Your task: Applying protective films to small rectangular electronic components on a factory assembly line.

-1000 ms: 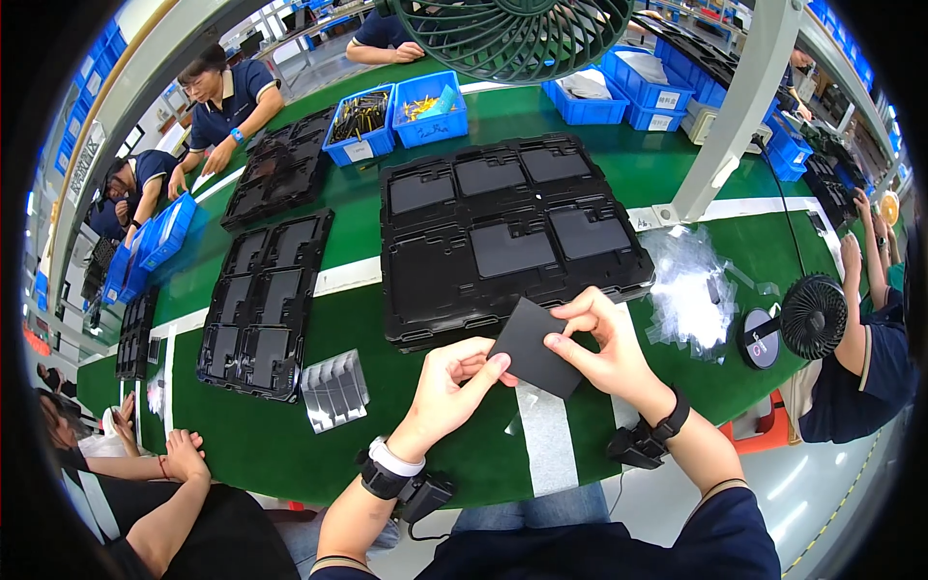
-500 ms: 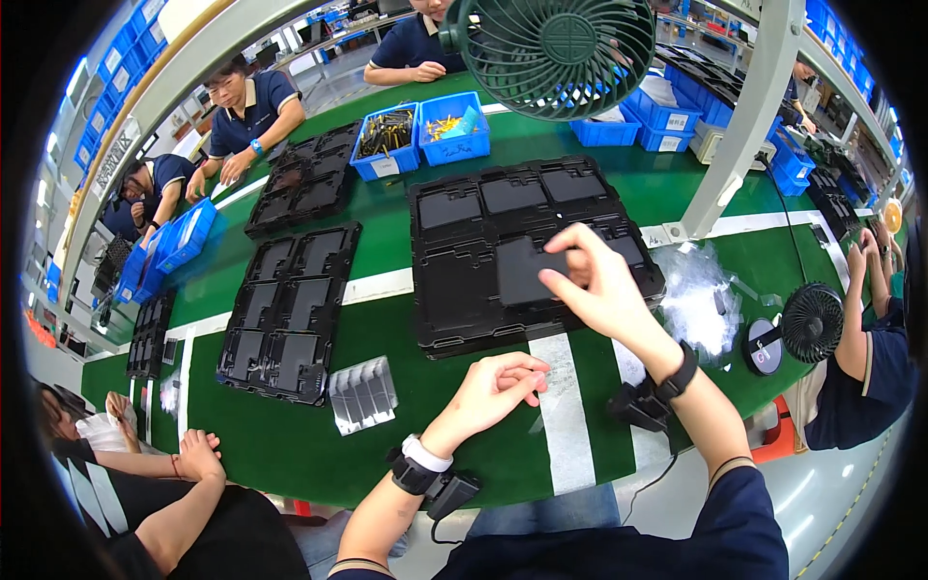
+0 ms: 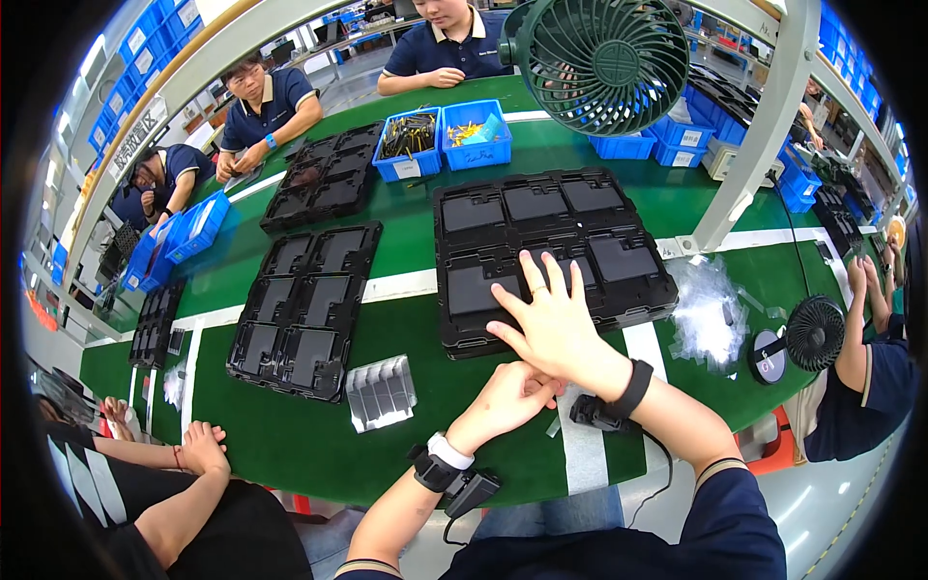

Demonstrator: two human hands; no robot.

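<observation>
My right hand (image 3: 551,324) is spread open, fingers apart, over the lower middle of a large black tray (image 3: 452,333). It covers most of the compartment there. A dark flat panel (image 3: 478,288) lies in the tray's lower left compartment, beside my thumb and fingers. Other dark panels (image 3: 532,203) fill the far row. My left hand (image 3: 505,404) is closed in front of the tray's near edge, its fingers curled in under my right wrist. Whatever its fingertips may hold is hidden. A small clear strip (image 3: 553,426) lies on the green table next to it.
Left of the tray are another black tray (image 3: 304,309) and a silvery ridged sheet (image 3: 381,392). Crumpled clear film (image 3: 710,309) lies to the right, near a small fan (image 3: 814,333). Blue bins (image 3: 477,135) stand behind; a green fan (image 3: 609,63) hangs above. Co-workers sit around.
My right hand has gone from a curled grip by a dark panel to spread fingers, lower down. A panel now shows in the lower left compartment. My left hand has moved slightly right, under it.
</observation>
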